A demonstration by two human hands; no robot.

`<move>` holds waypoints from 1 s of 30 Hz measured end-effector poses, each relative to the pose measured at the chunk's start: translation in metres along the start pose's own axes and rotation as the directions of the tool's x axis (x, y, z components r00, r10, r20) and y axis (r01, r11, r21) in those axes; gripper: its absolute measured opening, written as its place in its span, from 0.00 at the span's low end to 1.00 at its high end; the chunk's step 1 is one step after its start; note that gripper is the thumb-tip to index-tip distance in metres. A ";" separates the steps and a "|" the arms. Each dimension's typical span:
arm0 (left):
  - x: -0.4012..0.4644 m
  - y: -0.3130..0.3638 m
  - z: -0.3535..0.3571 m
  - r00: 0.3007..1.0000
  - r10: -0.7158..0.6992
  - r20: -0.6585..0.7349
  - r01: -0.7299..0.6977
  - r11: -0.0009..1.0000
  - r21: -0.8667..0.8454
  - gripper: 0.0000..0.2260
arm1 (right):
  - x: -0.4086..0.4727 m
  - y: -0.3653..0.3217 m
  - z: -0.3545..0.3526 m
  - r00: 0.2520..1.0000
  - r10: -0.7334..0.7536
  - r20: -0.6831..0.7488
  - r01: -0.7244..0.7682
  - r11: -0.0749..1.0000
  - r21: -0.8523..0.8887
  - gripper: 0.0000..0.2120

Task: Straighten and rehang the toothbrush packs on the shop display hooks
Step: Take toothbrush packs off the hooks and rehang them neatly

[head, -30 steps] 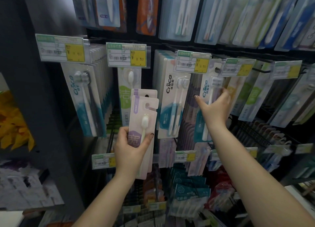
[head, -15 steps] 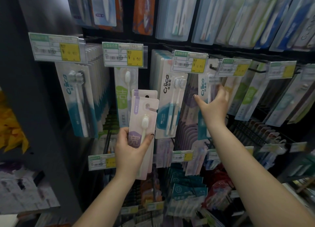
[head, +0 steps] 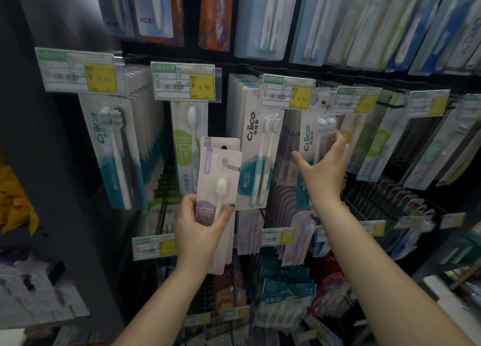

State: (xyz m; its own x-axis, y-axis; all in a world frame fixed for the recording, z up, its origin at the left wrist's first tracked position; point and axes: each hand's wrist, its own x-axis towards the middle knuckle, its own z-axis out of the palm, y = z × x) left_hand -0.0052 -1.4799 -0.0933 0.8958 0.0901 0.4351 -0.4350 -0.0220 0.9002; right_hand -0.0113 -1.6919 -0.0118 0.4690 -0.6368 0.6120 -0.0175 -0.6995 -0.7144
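Left hand (head: 200,223) grips two stacked lilac packs (head: 217,187) by their lower half, upright, off the hooks, before the display. Right hand (head: 325,166), fingers spread and open, touches a hanging teal pack (head: 308,148) under its price tag (head: 355,100).

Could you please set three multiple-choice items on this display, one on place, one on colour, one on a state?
1. Where is the right hand? A on a hanging Cnice pack; B at a price tag; C at the person's side.
2. Main colour of the packs the left hand holds? A orange; B pale pink with purple; C green.
3. Those packs are: A hung on a hook; B held off the hooks; C on the floor.
Key: 1 A, fingers spread on it. 2 B, card colours show. 3 B, hang holes free.
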 end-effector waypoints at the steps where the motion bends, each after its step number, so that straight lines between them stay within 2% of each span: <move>1: 0.000 0.000 0.001 1.000 0.000 0.000 0.000 1.000 0.007 0.15 | -0.001 0.000 -0.001 1.000 -0.003 0.005 0.003 1.000 0.004 0.40; 8: -0.001 0.000 0.003 1.000 -0.008 0.010 0.008 1.000 0.015 0.15 | -0.004 -0.007 -0.009 0.988 -0.148 0.052 0.149 0.989 -0.014 0.39; 21: 0.001 0.000 -0.003 1.000 0.003 0.002 -0.003 1.000 -0.017 0.15 | -0.035 -0.004 -0.002 0.981 -0.142 0.130 0.136 0.989 0.060 0.41; 30: 0.007 0.004 -0.023 0.997 0.042 -0.063 -0.041 0.999 0.008 0.15 | -0.058 -0.018 0.013 0.967 -0.176 0.185 0.162 0.983 0.091 0.41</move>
State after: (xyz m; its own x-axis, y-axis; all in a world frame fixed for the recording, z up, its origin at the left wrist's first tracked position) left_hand -0.0027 -1.4566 -0.0871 0.8695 0.1513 0.4703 -0.4709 -0.0337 0.8815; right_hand -0.0269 -1.6381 -0.0385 0.6195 -0.4328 0.6549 0.1389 -0.7607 -0.6341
